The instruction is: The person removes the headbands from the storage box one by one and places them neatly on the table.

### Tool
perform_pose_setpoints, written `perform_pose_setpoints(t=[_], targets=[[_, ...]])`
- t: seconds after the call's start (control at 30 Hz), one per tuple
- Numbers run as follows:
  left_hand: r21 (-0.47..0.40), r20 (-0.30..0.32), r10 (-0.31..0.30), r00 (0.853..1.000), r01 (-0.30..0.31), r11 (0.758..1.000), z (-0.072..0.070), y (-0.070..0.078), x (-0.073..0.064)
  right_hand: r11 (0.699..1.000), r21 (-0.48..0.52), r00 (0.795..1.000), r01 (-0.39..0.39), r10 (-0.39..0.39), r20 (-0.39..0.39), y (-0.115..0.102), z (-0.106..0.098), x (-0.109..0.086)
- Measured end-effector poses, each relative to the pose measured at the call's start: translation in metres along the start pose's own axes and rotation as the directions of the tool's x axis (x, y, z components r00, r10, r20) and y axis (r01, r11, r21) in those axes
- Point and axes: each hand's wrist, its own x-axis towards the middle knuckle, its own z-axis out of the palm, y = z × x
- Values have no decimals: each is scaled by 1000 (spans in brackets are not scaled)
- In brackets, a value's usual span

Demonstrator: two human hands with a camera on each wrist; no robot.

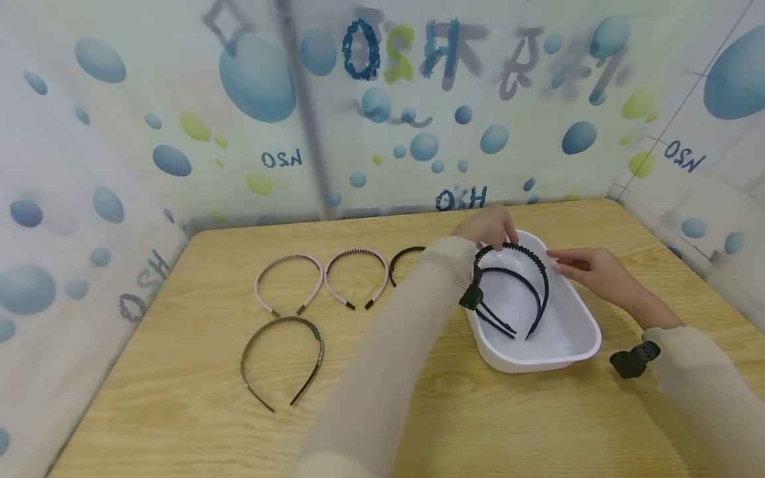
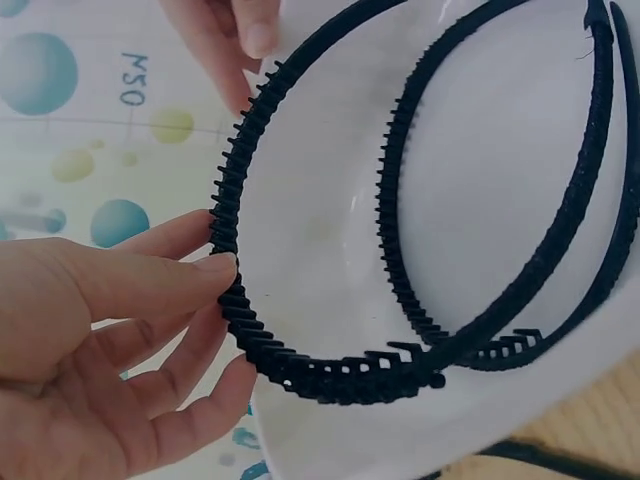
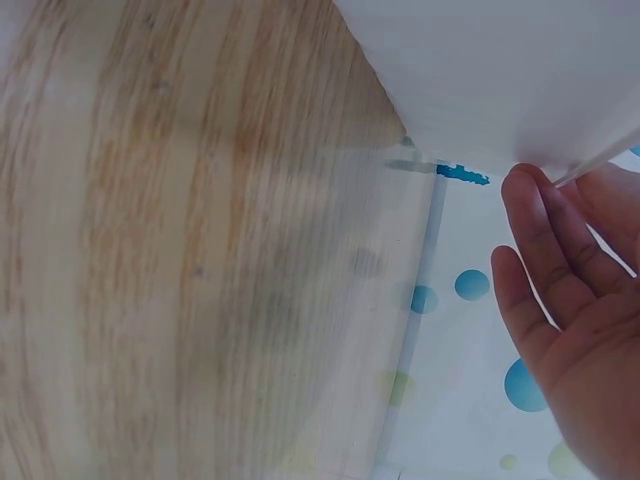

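Over the white plastic basin, my left hand pinches a black toothed headband between thumb and fingers. The left wrist view shows the thumb of this hand against the toothed band. Another black headband lies inside the basin, just beyond the held one. At the basin's right side, my right hand holds the rim. Seen from the right wrist, the fingers of that hand lie against the basin's outer wall, with the thumb over the edge.
Left of the basin, two pink headbands lie side by side on the wooden table. A black headband beside them is partly hidden by my left arm. Nearer lies a dark thin headband. A patterned sheet hangs behind.
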Motion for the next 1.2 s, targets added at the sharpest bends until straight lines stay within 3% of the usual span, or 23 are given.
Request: perform_pose_setpoints(t=[0.3, 0.67, 0.9, 1.0, 1.2], targets=[[-30, -45, 119, 992, -120, 992, -22, -4, -10, 1000, -11, 1000, 14, -14, -17, 2, 1, 1], [36, -59, 279, 959, -277, 960, -52, -18, -22, 1000, -3, 1000, 10, -10, -24, 2, 3, 0], [76, -63, 291, 955, -286, 955, -67, -29, -34, 1000, 0, 999, 16, -16, -30, 4, 4, 0], [99, -76, 311, 947, -303, 948, -73, -34, -40, 1000, -2, 999, 31, -31, -39, 5, 4, 0], [63, -87, 353, 932, -348, 935, -83, -42, -55, 999, 10, 998, 35, -35, -42, 4, 3, -1]])
